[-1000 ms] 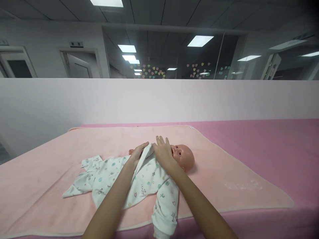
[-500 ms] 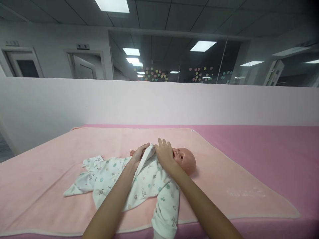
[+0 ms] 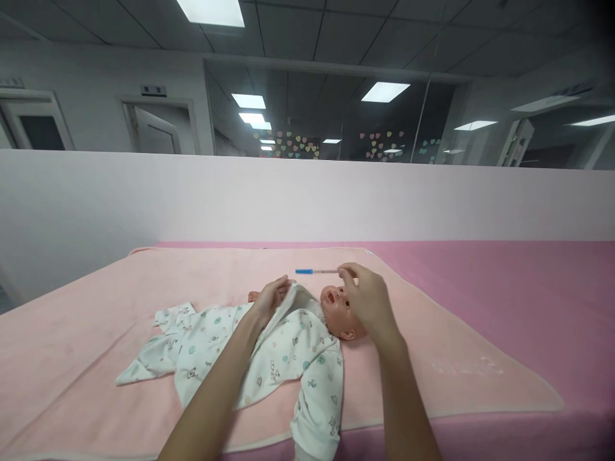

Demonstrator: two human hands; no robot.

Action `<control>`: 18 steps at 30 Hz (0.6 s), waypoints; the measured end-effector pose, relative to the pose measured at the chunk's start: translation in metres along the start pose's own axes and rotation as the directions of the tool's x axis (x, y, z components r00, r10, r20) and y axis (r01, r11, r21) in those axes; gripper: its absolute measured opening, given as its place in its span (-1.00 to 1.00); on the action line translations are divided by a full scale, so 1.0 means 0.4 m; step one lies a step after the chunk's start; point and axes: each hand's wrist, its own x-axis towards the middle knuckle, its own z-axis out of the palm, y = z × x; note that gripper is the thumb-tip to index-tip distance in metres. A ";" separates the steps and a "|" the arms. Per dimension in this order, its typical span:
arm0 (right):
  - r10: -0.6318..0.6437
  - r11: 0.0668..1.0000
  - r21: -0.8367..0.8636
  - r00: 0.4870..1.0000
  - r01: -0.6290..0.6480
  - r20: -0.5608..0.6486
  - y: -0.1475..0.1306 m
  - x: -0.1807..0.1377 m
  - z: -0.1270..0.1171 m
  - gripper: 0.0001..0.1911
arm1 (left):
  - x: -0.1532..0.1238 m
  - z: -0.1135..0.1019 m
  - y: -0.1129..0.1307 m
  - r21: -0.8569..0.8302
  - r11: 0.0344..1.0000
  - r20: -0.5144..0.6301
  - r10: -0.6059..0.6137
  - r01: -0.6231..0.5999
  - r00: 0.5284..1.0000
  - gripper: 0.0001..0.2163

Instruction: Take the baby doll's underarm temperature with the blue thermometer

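A baby doll (image 3: 343, 317) lies on its back with its head to the right, in a white printed romper (image 3: 288, 339). The romper's front edge is pulled up into a raised flap. My left hand (image 3: 273, 299) is closed on that flap beside the doll's chest, its fingertips partly hidden. A slim stick with a blue end, a thermometer (image 3: 312, 271), points leftward above the doll. My right hand (image 3: 368, 291) pinches its other end over the doll's head. One small doll hand (image 3: 253, 296) shows past my left hand.
Under the doll spreads a peach blanket (image 3: 456, 346) with a pale border. It lies on a pink surface (image 3: 519, 307). A low white wall (image 3: 307, 198) stands behind, with windows above it.
My right hand has lifted away from the romper's neck and moved right, bringing the thermometer into sight. My left hand stays at the flap. The view has shifted slightly.
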 end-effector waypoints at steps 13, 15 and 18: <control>0.080 0.856 0.504 0.993 -0.111 0.082 0.017 -0.139 -0.098 -0.72 | -0.026 0.049 -0.019 0.704 0.640 0.313 0.110 -0.308 0.943 -0.79; 0.146 0.893 0.412 0.983 -0.181 0.115 0.101 -0.200 -0.084 -0.68 | -0.023 0.045 -0.016 0.678 0.672 0.313 0.102 -0.297 0.944 -0.81; 0.260 0.919 0.267 0.956 -0.288 0.135 0.252 -0.290 -0.077 -0.65 | -0.025 0.042 -0.007 0.586 0.765 0.328 0.077 -0.267 0.941 -0.82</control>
